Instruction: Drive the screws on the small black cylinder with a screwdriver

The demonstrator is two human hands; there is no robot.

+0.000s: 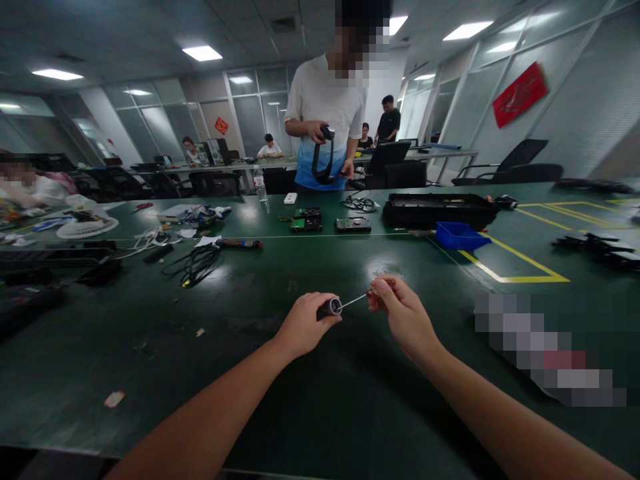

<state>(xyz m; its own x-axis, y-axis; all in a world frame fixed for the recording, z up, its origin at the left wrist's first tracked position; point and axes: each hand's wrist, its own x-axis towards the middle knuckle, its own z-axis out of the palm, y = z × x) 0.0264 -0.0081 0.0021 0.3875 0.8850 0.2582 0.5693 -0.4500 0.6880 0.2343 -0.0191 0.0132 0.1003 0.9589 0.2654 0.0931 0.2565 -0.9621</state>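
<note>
My left hand [306,325] is wrapped round a small dark cylinder [335,307] with a pale ring at its open end, which faces right. From the other side, my right hand [400,308] grips a screwdriver [354,302] by its handle, mostly hidden by the fingers. The thin metal shaft points left, and its tip is at or inside the ringed end of the cylinder; which of the two I cannot tell. Both hands are above the green tabletop [280,413].
A blue tray [459,236] and a long black housing [440,211] lie at the back right. Circuit boards [307,220] sit at the back middle, cables [195,263] and an electric screwdriver [240,244] at left. Across the table stands a person [325,100] holding a strapped device.
</note>
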